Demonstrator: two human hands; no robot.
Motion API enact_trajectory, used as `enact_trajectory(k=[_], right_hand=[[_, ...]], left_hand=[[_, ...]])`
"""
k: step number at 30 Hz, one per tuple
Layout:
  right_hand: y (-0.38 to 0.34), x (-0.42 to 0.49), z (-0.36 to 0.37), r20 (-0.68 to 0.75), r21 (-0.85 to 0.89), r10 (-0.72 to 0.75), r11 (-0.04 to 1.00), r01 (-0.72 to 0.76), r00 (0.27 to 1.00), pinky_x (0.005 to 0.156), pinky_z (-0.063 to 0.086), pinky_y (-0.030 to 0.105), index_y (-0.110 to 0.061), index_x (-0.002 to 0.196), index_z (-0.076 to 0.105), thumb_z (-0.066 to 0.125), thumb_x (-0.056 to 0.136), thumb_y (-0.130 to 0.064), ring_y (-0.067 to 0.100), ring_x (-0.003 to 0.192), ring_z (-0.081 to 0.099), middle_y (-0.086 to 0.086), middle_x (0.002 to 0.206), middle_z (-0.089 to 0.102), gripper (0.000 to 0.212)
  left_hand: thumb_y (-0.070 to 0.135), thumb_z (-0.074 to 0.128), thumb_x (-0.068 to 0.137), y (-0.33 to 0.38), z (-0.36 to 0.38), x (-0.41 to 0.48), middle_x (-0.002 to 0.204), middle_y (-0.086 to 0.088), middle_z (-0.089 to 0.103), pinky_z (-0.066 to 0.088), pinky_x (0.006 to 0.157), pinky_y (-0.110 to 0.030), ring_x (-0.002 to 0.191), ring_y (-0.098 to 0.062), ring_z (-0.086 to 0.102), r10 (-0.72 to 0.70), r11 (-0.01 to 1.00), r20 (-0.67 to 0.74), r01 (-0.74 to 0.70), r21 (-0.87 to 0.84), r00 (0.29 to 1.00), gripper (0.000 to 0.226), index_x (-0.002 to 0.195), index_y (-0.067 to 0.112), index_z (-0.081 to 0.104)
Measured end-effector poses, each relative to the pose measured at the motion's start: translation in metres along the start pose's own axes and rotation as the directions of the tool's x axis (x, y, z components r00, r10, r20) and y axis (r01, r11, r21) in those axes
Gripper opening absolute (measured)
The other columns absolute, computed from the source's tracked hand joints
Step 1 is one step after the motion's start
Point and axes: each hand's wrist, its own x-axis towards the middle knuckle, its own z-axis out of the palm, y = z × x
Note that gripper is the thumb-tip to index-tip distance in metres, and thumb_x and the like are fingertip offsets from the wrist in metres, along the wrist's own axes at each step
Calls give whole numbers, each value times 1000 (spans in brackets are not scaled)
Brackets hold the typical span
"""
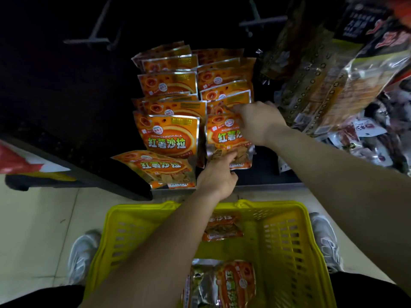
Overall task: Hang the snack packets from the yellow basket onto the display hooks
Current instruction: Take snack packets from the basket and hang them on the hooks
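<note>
Two hands meet on one orange snack packet (224, 138) at the front of the right-hand hanging row. The right hand (258, 123) pinches its top edge and the left hand (219, 176) grips its bottom. Nearer, below them, the yellow basket (311, 241) holds more packets (222, 227).

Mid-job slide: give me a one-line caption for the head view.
Left hand and right hand hold an orange snack packet among hung packets, above the yellow basket.

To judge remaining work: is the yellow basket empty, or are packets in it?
Not empty: the yellow basket holds at least two orange snack packets, lying flat.
</note>
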Motion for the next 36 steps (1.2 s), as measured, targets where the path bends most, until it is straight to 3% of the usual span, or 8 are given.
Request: enact_trajectory(k=[4, 10, 18, 20, 23, 27, 32, 36], right_hand=[[6, 0, 0, -62, 7, 41, 999, -41, 997, 101, 37, 47, -33, 139, 49, 59, 89, -29, 37, 115, 56, 12, 122, 65, 50], [1, -33, -12, -158, -21, 51, 998, -55, 986, 99, 39, 49, -20, 142, 43, 65, 83, -27, 37, 122, 44, 11, 134, 52, 63], [-17, -102, -35, -90, 31, 130, 991, -127, 987, 101, 40, 51, -19, 146, 38, 61, 89, -32, 37, 126, 42, 11, 138, 48, 63], [-24, -123, -38, -79, 46, 143, 989, -140, 987, 102, 41, 51, -19, 145, 40, 61, 89, -33, 37, 126, 43, 11, 137, 49, 61], [-35, -157, -37, -62, 63, 145, 988, -141, 987, 100, 42, 51, -17, 144, 42, 59, 90, -32, 37, 124, 43, 12, 134, 50, 58], [-48, -199, -19, -32, 82, 124, 989, -121, 992, 98, 43, 50, -19, 140, 44, 58, 89, -28, 35, 122, 44, 10, 130, 49, 54], [-55, -239, 30, 170, 113, 127, 983, -148, 977, 98, 45, 45, -19, 142, 43, 58, 92, -31, 34, 129, 42, 9, 137, 46, 54], [-55, -251, 85, 422, 90, 178, 968, -236, 889, 102, 44, 45, -20, 147, 37, 57, 92, -35, 36, 134, 41, 11, 151, 36, 60]], left_hand=[[27, 51, 93, -1, 3, 5, 140, 10, 54, 56, 71, -39, 98, -23, 66, 5, 1000, -25, -5, 12, 1000, 59, 143, 52, 31], [34, 52, 94, 1, 5, -8, 145, 3, 50, 52, 88, -38, 118, -25, 58, -10, 998, 19, 9, 56, 1000, 61, 147, 48, 27], [35, 54, 96, 4, -25, -54, 149, 0, 48, 46, 99, -38, 128, -26, 52, -10, 999, 16, 9, 40, 1000, 60, 150, 40, 30], [35, 56, 97, 2, -35, -76, 146, 0, 52, 50, 97, -38, 122, -24, 57, 3, 999, 2, -3, 37, 1000, 57, 149, 38, 35], [34, 58, 97, -8, -44, -112, 125, -4, 66, 56, 80, -34, 91, -15, 64, 12, 999, -7, -11, 52, 1000, 52, 146, 36, 42], [34, 60, 95, -27, -45, -152, 126, 3, 64, 52, 83, -30, 101, -18, 64, -20, 995, -13, 21, 97, 1000, 37, 131, 32, 56], [32, 59, 94, -67, -28, -186, 128, -2, 66, 51, 90, -34, 111, -23, 63, -96, 972, 101, 71, 224, 990, 36, 129, 27, 59], [35, 60, 95, -105, -5, -195, 138, -9, 58, 48, 97, -37, 122, -27, 57, -193, 943, 230, 116, 312, 954, 46, 138, 21, 52]])
